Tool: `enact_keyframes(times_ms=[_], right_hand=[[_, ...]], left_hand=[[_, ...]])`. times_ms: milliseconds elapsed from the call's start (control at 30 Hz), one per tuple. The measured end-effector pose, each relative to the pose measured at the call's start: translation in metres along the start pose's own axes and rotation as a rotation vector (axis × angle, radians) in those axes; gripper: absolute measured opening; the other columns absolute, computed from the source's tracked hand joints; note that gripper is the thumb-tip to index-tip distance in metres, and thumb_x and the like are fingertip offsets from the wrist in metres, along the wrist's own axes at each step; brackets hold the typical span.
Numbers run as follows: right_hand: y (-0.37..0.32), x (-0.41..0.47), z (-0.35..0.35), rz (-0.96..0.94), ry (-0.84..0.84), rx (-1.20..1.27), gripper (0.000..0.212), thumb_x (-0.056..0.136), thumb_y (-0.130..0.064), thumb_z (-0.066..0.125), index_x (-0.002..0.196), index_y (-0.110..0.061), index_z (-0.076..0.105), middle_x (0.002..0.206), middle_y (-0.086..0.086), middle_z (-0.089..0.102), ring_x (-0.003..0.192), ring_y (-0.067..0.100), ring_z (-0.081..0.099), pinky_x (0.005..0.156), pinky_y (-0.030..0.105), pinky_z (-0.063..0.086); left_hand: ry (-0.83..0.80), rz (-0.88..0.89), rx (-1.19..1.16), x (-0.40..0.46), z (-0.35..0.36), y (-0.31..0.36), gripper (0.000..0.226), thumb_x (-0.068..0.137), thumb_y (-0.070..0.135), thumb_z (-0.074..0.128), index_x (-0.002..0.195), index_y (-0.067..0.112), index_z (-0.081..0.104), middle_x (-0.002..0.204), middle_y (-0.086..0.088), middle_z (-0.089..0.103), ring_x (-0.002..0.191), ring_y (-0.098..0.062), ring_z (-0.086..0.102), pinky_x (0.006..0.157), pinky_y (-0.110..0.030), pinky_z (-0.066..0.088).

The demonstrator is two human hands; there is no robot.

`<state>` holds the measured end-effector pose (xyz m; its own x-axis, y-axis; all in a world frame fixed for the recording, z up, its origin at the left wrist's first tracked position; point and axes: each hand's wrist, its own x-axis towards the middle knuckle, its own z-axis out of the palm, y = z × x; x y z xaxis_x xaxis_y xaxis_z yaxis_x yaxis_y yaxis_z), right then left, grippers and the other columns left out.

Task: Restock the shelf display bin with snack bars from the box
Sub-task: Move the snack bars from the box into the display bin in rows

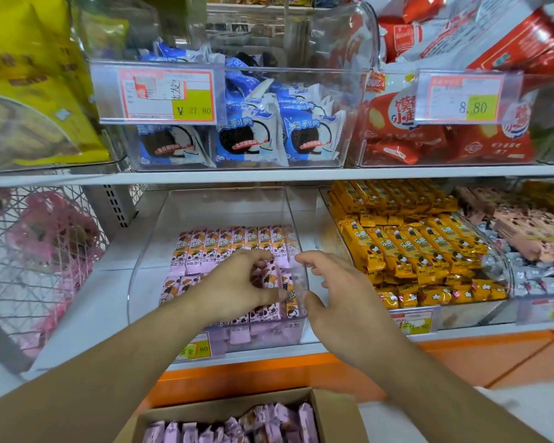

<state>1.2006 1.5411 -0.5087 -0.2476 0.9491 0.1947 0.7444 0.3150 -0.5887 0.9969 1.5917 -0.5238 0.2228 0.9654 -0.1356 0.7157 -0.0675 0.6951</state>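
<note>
1. Two bare arms show, one on each side, coming up from the bottom corners.
2. No sleeves cover the arms as far as they can be seen.
3. The left hand (237,286) has no glove, ring or watch.
4. The right hand (339,295) has none either, and its wrist is bare.
5. The fingernails are short and plain, with no paint.

Both bare forearms extend forward and upward, converging. Left hand (240,282) is palm down, fingers (263,255) curled, thumb forward; whether it pinches anything is unclear. Right hand (336,292) is loosely spread, fingers bent, holding nothing.
</note>
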Motion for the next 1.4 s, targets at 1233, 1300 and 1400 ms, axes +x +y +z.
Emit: enact_keyframes(times_ms=[1233,1300,1400], right_hand=[[0.002,0.000,0.004,-0.001,0.007,0.026,0.053,0.101,-0.015,0.067,0.144,-0.039,0.048,0.138,-0.017,0.054,0.119,0.003,0.047,0.096,0.018,0.040],[0.003,0.000,0.004,-0.002,0.009,0.026,0.053,0.101,-0.015,0.067,0.144,-0.039,0.048,0.139,-0.017,0.054,0.118,0.003,0.048,0.096,0.019,0.041],[0.002,0.000,0.004,0.010,0.006,0.025,0.054,0.101,-0.015,0.068,0.144,-0.040,0.048,0.137,-0.017,0.055,0.111,0.000,0.044,0.092,0.018,0.039]], left_hand=[[-0.121,0.073,0.451,0.012,-0.004,-0.024,0.075,0.089,0.066,0.065,0.152,0.030,0.048,0.130,0.009,0.051,0.125,-0.015,0.050,0.108,-0.033,0.043],[-0.118,0.082,0.460,0.012,-0.005,-0.025,0.076,0.087,0.068,0.065,0.152,0.031,0.047,0.134,0.008,0.052,0.128,-0.016,0.049,0.110,-0.034,0.042],[-0.080,0.084,0.493,0.016,-0.005,-0.031,0.080,0.083,0.076,0.063,0.151,0.037,0.047,0.142,0.010,0.052,0.134,-0.018,0.047,0.114,-0.043,0.041]])
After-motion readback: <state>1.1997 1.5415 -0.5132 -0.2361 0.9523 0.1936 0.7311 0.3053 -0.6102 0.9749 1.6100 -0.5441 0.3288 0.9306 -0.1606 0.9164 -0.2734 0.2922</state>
